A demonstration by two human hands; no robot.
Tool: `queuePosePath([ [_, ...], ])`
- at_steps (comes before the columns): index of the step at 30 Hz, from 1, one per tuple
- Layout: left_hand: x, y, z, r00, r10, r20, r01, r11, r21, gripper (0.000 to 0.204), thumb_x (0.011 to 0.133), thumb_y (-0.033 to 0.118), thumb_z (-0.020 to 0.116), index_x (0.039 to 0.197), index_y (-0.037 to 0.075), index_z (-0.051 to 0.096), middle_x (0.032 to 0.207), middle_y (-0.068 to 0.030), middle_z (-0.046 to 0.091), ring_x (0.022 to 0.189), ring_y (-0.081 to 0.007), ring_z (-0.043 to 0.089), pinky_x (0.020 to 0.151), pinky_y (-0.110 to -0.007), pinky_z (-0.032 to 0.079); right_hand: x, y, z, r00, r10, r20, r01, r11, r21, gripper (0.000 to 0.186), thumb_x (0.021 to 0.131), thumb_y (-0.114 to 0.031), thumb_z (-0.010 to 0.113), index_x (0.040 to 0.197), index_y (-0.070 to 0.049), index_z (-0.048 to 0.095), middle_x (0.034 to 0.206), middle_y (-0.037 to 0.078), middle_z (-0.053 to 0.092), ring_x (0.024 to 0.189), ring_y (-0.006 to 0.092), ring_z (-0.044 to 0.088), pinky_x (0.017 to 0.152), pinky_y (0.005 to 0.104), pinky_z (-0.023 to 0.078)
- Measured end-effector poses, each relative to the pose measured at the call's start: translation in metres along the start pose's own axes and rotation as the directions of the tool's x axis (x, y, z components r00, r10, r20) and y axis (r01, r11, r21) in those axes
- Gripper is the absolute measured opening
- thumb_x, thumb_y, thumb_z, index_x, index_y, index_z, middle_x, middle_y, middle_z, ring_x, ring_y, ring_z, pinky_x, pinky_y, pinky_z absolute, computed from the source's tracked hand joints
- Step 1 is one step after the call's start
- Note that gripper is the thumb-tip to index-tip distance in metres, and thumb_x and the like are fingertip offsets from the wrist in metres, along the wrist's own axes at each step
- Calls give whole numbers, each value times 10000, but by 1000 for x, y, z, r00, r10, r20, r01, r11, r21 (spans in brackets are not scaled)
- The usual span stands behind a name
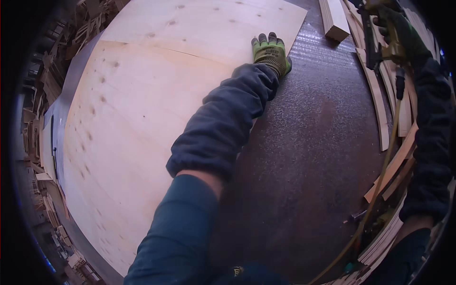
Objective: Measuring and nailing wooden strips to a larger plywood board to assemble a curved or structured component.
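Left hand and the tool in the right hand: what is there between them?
In the head view, from the left hand toward the tool: first the dark surface, then long wooden strips. A wooden piece lies higher in the picture.

Nothing can be read clearly — 1 patch of dark print [272,51] sits on the green glove [262,48] of the left hand [270,53], and 1 small yellowish mark [238,271] on the dark clothing [261,274] — both too indistinct.

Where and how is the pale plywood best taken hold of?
Probably by its right edge, coming from the right: the plywood lies broad and flat without a handle, and the dark surface alongside leaves room. The left grip rests at that edge; clearance beneath isn't visible.
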State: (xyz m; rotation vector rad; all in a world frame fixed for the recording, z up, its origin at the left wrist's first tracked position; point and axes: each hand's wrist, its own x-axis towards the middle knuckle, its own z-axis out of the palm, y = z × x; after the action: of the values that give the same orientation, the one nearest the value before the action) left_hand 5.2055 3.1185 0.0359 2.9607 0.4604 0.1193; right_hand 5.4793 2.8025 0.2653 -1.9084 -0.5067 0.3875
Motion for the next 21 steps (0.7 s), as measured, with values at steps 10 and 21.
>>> queuePosePath([
  [10,32,36,1,993,77,90,-78,997,6,693,1060,306,675,1635,-76,613,1744,-247,582,1613,-440,551,1294,-516,479,39,87,141,996,87,11,-84,981,-175,637,1097,-551,772,1456,-31,685,1087,51,736,825,113,743,687,314,641],
  [21,26,31,-2,991,97,93,-98,995,4,667,1105,311,654,1635,-91,605,1715,-245,608,1573,-403,591,1270,-500,486,62,118,168,952,254,171,-255,967,-15,646,1112,-545,760,1459,-11,649,1041,46,735,748,116,728,646,308,641],
])
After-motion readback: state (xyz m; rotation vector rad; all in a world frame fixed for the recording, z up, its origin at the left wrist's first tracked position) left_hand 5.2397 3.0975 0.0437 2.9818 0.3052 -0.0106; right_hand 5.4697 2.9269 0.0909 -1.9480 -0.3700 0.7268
